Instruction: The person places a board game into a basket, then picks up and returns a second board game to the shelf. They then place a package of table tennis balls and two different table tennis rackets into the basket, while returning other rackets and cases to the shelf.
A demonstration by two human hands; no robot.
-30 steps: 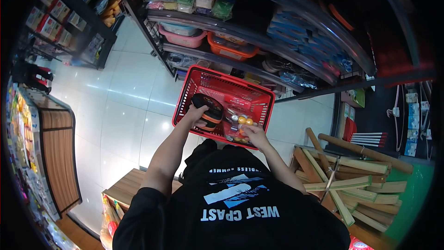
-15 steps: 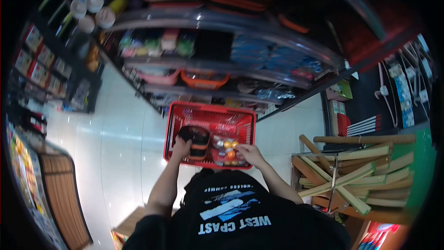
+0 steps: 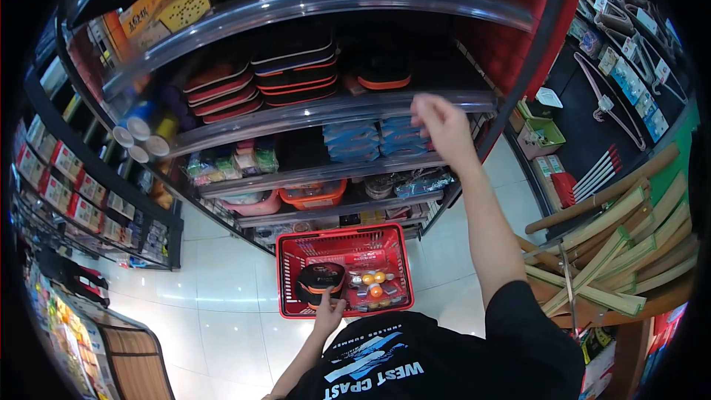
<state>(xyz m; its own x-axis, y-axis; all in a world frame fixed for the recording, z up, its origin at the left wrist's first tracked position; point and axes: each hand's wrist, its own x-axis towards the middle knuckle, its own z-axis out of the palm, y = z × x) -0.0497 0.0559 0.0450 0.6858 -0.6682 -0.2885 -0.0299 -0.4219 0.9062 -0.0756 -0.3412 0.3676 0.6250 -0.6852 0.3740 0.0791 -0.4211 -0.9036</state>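
My left hand (image 3: 329, 311) is at the near side of a black zip case (image 3: 320, 274) with orange trim, in the red shopping basket (image 3: 342, 232). Its fingers are bent against the case's near edge and seem to grip it. A clear pack of orange and white balls (image 3: 375, 281) lies to the right of the case. My right hand (image 3: 442, 124) is raised in front of the shelf unit, its fingers loosely bent, somewhat blurred and apart, with nothing visible in them. Beyond it, a similar black case with orange trim (image 3: 384, 72) sits on the shelf.
Stacked zip cases (image 3: 295, 74) fill the shelf's left part. Blue packets (image 3: 352, 141) and an orange basin (image 3: 312, 194) sit lower. Cylindrical tubes (image 3: 141, 130) stick out at left. Bamboo-coloured rolls (image 3: 600, 274) jut from a rack at right. The basket is close to the shelf's base.
My right hand has left the pack of balls and risen to the upper shelf. My left hand has shifted to the case's near edge. The view has tilted up toward the shelves.
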